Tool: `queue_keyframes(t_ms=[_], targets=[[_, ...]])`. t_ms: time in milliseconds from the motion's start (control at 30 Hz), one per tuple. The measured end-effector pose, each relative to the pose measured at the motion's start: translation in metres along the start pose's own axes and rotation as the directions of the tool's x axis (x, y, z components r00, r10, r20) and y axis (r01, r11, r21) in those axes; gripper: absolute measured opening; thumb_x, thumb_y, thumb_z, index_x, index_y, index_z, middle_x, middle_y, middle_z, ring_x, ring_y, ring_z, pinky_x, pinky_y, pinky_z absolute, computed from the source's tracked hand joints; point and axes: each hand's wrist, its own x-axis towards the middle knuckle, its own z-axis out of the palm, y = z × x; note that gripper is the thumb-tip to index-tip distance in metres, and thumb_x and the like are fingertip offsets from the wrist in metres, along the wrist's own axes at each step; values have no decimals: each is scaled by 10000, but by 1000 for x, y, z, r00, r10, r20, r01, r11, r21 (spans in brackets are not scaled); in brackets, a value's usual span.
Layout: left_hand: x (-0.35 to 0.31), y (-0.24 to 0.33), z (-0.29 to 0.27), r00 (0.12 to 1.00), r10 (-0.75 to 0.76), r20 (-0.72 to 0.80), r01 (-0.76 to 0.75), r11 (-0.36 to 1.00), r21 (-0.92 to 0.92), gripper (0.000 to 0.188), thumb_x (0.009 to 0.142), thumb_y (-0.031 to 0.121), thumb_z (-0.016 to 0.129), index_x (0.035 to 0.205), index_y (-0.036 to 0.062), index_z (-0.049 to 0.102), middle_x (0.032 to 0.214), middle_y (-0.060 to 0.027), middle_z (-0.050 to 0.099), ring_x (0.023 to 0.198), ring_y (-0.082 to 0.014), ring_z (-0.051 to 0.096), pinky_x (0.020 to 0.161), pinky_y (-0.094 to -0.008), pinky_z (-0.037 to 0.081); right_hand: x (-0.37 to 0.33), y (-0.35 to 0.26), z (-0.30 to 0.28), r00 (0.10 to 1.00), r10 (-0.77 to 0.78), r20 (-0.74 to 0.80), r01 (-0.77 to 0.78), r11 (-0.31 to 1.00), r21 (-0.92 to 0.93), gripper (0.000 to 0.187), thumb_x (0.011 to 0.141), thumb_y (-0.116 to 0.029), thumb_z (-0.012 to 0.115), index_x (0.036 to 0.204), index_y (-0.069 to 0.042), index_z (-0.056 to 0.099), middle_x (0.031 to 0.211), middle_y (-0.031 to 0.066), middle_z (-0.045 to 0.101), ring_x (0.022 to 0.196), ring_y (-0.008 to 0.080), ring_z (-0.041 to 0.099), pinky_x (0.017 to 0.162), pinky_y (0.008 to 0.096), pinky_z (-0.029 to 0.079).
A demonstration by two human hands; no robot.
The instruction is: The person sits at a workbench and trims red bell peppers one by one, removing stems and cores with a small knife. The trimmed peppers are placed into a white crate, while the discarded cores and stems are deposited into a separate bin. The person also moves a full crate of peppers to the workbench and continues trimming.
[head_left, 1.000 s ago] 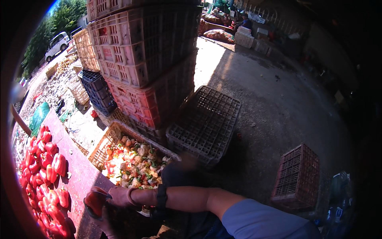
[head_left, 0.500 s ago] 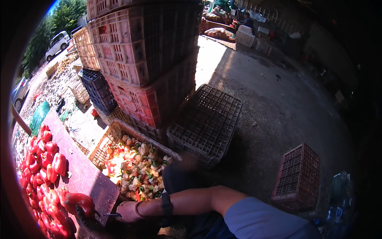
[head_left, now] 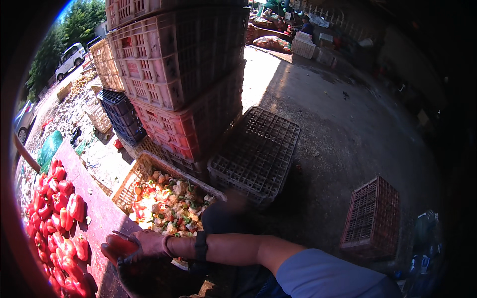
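My left hand (head_left: 130, 259), in a dark glove and deep in shadow, holds a red bell pepper (head_left: 119, 246) at the near edge of the pink board (head_left: 102, 211). Bare and closed, my right hand (head_left: 150, 243) presses against the pepper's upper end. A thin tool (head_left: 120, 234) sticks out from it over the pepper; its exact kind is too unclear to tell. A heap of red bell peppers (head_left: 58, 206) covers the left of the board. Just beyond my right hand stands a crate (head_left: 131, 181) of pepper cores and scraps (head_left: 171, 201).
Tall stacked crates (head_left: 169, 69) rise behind the scrap crate. A dark upturned crate (head_left: 258, 149) sits right of them, and a reddish crate (head_left: 370, 216) stands farther right on the concrete floor (head_left: 338, 129). Plastic bottles (head_left: 425, 243) are at the right rim.
My right hand has moved up and left onto the pepper. My left hand has brought the pepper right, off the heap and toward the board's edge.
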Motion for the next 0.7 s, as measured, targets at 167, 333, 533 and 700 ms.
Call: queue_keyframes(t_ms=[167, 333, 533, 700], targets=[[-7, 10, 5, 999, 8, -40, -6, 999, 37, 536, 960, 242, 632, 1423, 37, 459, 1291, -112, 576, 1139, -244, 602, 982, -393, 501, -1, 10, 6, 997, -65, 30, 62, 994, 89, 741, 665, -526, 879, 1166, -31, 650, 1093, 167, 732, 1061, 297, 698, 928, 403, 528], [-9, 23, 0, 987, 40, -153, -23, 993, 116, 487, 946, 240, 644, 1354, 3, 523, 1182, -123, 640, 1036, -246, 667, 916, -386, 555, -1, 26, 10, 996, -69, 49, 61, 988, 141, 672, 691, -404, 904, 1189, -30, 653, 1070, 118, 735, 1019, 201, 687, 933, 373, 530], [-16, 30, -18, 979, 111, -170, -54, 948, 313, 389, 892, 128, 712, 1245, -6, 615, 1051, -55, 688, 897, -133, 659, 797, -292, 550, -12, 28, 4, 988, -16, 156, -47, 917, 396, 643, 739, -273, 899, 1270, -26, 632, 1167, 79, 711, 1056, 160, 663, 964, 330, 537], [-19, 39, -23, 982, 59, -182, 17, 921, 390, 408, 871, 127, 751, 1236, -15, 635, 1092, -72, 711, 949, -146, 672, 853, -313, 560, -21, 7, -5, 961, 110, 254, -207, 894, 398, 593, 754, -285, 889, 1234, -29, 652, 1104, 41, 712, 962, 114, 660, 877, 298, 563]])
